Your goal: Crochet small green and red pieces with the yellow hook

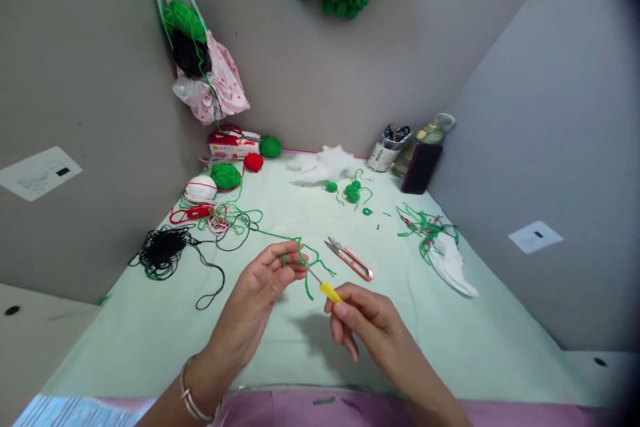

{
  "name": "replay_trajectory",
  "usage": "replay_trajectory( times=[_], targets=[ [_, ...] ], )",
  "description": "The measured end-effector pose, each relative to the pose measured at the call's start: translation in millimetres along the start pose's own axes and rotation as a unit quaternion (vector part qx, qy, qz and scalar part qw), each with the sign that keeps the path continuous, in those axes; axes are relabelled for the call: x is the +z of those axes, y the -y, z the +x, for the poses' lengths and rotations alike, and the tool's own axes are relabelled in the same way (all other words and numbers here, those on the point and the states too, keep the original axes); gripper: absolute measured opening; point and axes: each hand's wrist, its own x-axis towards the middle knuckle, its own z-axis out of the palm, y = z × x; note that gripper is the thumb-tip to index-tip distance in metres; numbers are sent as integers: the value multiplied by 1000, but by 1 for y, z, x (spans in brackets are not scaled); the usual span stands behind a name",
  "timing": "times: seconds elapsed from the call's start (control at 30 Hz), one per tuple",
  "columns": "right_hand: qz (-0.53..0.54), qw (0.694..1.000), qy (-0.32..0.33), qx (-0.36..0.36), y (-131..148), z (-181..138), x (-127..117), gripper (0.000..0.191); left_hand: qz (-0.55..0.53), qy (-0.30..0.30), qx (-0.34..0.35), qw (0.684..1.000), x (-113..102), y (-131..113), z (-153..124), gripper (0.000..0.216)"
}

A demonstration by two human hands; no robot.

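In my right hand (pixel 365 320) is a crochet hook (pixel 329 291) with a yellow handle, its thin metal shaft pointing up and left. My left hand (pixel 270 280) pinches green yarn (pixel 310 288) by the fingertips, and a strand loops round one finger. The hook's tip meets the yarn at those fingertips; the exact stitch is too small to make out. Loose ends of the yarn hang to the right of the fingers, while another strand runs back left toward a tangle. Thread snips (pixel 350 259) with orange handles lie just beyond my hands.
Left are a black yarn tangle (pixel 163 250), a green yarn ball (pixel 226 176) and a white yarn ball (pixel 200 188). White stuffing (pixel 325 164) and small green crocheted pieces (pixel 353 193) lie at the back. On the right are yarn scraps (pixel 425 225), a phone (pixel 423 168) and a pen cup (pixel 384 155).
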Motion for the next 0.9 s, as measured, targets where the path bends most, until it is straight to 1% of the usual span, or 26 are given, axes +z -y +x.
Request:
replay_trajectory(
  times=[0.1,0.23,0.37,0.5,0.57,0.63,0.7,0.8,0.9],
  targets=[
    [-18,1000,-2,-8,-1,-1,4,42,6,4,6,1000,5,-2,-4,47],
    [-21,1000,10,2,-5,-3,7,43,20,-40,38,998,9,0,-5,39],
    [-23,999,28,22,-5,-5,8,42,40,-92,81,992,8,6,-3,34],
    [-15,999,39,30,-2,-5,9,41,23,-116,74,990,6,11,-1,36],
    [14,998,46,46,-1,-4,9,42,28,-122,78,989,5,11,-1,35],
    [58,994,60,71,-1,-3,9,43,64,-126,111,984,4,10,-1,34],
    [94,989,65,90,-2,-3,7,43,123,-132,163,970,2,9,0,31],
    [105,988,52,97,-3,-4,5,42,211,-127,235,940,-3,7,2,25],
    [101,989,42,102,-2,-6,5,42,254,-110,281,919,-6,8,1,26]
  ],
)
